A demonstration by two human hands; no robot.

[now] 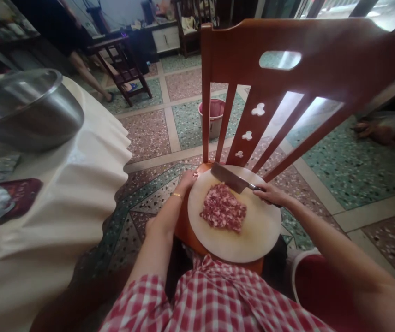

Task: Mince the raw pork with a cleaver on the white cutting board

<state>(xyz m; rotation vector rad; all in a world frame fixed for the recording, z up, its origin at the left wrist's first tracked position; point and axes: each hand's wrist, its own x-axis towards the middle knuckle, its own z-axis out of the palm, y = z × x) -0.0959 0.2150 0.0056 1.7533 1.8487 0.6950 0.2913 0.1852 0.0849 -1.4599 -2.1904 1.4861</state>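
Observation:
A round white cutting board (214, 244) rests on the seat of a wooden chair (183, 228) in front of me. Minced meat (223, 207) lies in a flat heap on the board. My right hand (269, 193) is wrapped around the handle of a cleaver (230, 177), whose blade lies along the far side of the meat. At the board's left edge is my left hand (188, 177), its fingers curled closed. A small pale spot shows at its fingertips, too small to name.
The chair's slatted back (232, 50) rises just beyond the board. To my left stands a cloth-covered table (90, 180) with a large metal bowl (41, 115). One bucket (214, 120) is behind the chair, another (299, 272) at my right. Farther off, a person (83, 69) stands near a stool (128, 69).

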